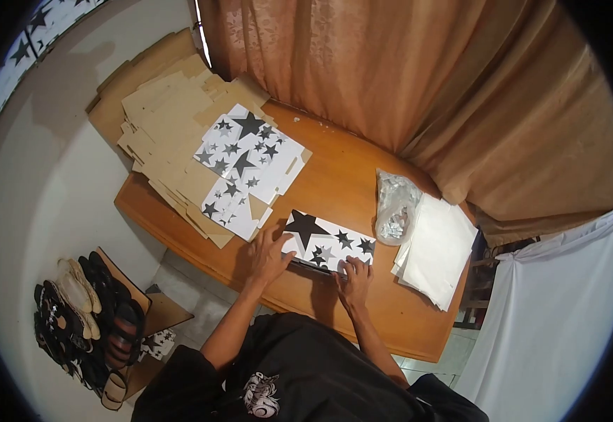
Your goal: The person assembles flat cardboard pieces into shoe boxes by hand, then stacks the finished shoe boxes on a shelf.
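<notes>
A white cardboard box (327, 240) printed with black and grey stars sits on the wooden table in front of me, its lid down. My left hand (270, 254) is at the box's left end, its fingers against that side and the thumb near the front corner. With fingers bent over the front edge near the right corner, my right hand (354, 280) grips the box too. Just beyond my left hand lies a flat, unfolded star-printed cardboard sheet (250, 158), on top of a stack of brown flattened cardboard (166, 119).
Right of the box are a clear plastic bag (395, 207) with small silvery contents and a stack of white paper sheets (437, 250). Shoes and sandals (88, 323) stand at lower left. A brown curtain (363, 70) hangs behind the table (405, 316); white cloth (546, 309) hangs at right.
</notes>
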Demonstrator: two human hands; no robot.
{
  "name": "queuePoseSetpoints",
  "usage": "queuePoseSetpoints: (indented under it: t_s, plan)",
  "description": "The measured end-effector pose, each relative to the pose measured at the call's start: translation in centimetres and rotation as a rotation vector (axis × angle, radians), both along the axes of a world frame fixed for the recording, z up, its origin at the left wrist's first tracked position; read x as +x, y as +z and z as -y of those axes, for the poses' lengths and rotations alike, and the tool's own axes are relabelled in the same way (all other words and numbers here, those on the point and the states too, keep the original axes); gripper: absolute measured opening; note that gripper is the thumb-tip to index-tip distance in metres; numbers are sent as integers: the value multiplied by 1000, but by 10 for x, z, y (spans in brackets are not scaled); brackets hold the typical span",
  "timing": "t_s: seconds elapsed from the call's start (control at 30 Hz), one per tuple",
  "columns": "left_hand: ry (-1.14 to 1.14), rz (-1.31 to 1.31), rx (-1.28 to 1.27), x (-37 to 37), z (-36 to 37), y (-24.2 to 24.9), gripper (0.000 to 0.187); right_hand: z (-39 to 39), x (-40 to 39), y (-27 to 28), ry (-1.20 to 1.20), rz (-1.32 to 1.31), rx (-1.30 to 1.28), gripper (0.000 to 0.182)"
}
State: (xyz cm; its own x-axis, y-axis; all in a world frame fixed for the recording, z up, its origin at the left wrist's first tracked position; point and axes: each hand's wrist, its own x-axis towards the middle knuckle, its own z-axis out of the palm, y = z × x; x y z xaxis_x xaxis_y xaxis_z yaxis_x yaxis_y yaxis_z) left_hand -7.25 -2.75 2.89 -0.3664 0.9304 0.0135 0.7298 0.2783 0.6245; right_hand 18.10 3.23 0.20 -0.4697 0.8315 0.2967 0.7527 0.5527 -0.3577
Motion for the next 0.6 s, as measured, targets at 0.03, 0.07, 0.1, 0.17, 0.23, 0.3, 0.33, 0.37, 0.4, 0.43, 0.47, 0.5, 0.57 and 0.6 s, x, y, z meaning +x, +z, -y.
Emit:
queuePoseSetpoints:
  t_s: [0.03,0.07,0.1,0.17,0.23,0.3,0.33,0.37,0.4,0.43,0.47,0.5,0.57,0.6]
  plan:
    - [7,4,-6,-1,3,5,48,2,-1,-1,-10,0,-8,37]
    - [-143,-11,19,-3,4,9,44,6,-1,-2,-22,1,-17,35]
    - [-293,-26,47,-5,6,11,41,8,-4,2,-31,-18,-50,34]
    - [-329,-12,39,-3,7,-8,41,12,-3,-7,-30,-12,-43,33]
    - [-364,43,34,-3,3,-32,36,7,-3,-16,-29,-7,-32,32]
    - [-355,75,81,-3,3,-47,34,9,-2,-22,-24,42,-55,30]
    - [-349,107,129,-3,4,-52,33,10,-1,-23,-25,42,-54,30]
    - [-347,106,132,-3,3,-57,33,10,-2,-25,-14,24,-49,30]
    - [-340,83,135,-3,4,-58,31,11,-2,-25,-1,8,-46,30]
    - [-332,59,138,-1,6,-60,29,13,0,-24,1,10,-46,30]
    - [-331,56,141,1,7,-60,29,15,1,-23,8,11,-72,32]
    - [-304,73,129,3,7,-56,27,12,-1,-21,16,12,-93,34]
    - [-282,98,108,10,10,-51,25,13,-4,-20,14,24,-83,35]
    - [-255,93,129,13,11,-46,24,16,-4,-19,7,37,-79,37]
